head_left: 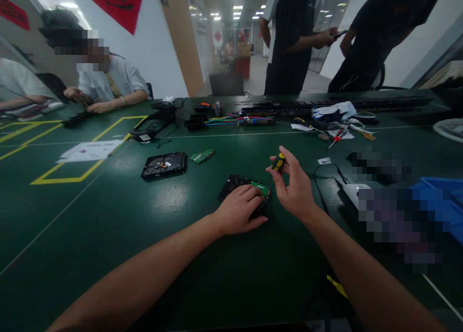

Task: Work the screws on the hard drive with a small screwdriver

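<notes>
My left hand (240, 209) lies over a black hard drive (231, 183), its fingers bent across the top and its thumb at the near side. A green circuit board (261, 188) shows on the drive, partly covered by those fingers. In my right hand (294, 187) is a screwdriver (278, 162) with a black and yellow handle, pinched between thumb and fingers. Its shaft slants down towards the board; whether the tip touches a screw is too small to tell. Further left are a second hard drive (164, 165) and a loose green circuit board (202, 156).
Along the far side run coloured cables (224, 121), a power drill (217, 108) and a red-handled screwdriver (338, 137). A headset-like black device (154, 122) stands near a paper sheet (90, 151). To the right is a blue bin (437, 197). A co-worker (112, 84) sits across the table.
</notes>
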Available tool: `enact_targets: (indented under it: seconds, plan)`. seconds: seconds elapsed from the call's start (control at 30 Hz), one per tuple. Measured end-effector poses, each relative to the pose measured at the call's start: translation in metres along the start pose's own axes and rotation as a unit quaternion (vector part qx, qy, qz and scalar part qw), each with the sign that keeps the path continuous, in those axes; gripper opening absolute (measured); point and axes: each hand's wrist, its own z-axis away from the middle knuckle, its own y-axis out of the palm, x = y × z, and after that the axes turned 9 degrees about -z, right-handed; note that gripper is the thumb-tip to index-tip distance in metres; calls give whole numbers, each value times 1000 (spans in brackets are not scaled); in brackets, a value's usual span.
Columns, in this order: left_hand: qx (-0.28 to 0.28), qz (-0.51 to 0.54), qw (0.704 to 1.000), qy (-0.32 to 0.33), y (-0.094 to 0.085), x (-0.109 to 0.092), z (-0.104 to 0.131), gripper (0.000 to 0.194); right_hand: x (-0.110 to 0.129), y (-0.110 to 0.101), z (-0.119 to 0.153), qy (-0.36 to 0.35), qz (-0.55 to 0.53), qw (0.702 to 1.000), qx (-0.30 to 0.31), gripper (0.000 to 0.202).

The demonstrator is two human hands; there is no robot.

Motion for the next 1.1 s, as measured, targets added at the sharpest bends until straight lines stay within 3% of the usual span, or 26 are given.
enact_targets:
  seconds: [0.27,0.4,0.63,0.87,1.1]
  plan:
    - [-8,1,1000,1,1,0,0,42,7,-3,-2,-53,89,993,-55,59]
    - [-8,5,1000,0,0,-1,0,42,7,-6,-4,-77,102,990,-54,58]
    - [-5,-3,1000,-1,0,0,1,44,6,-4,-4,-62,43,997,-4,61]
    - [-6,-7,1000,2,3,1,2,44,7,-8,-4,-59,114,990,-54,58]
    - [-5,-5,1000,4,2,1,2,44,9,-7,-5,-61,106,991,-54,56]
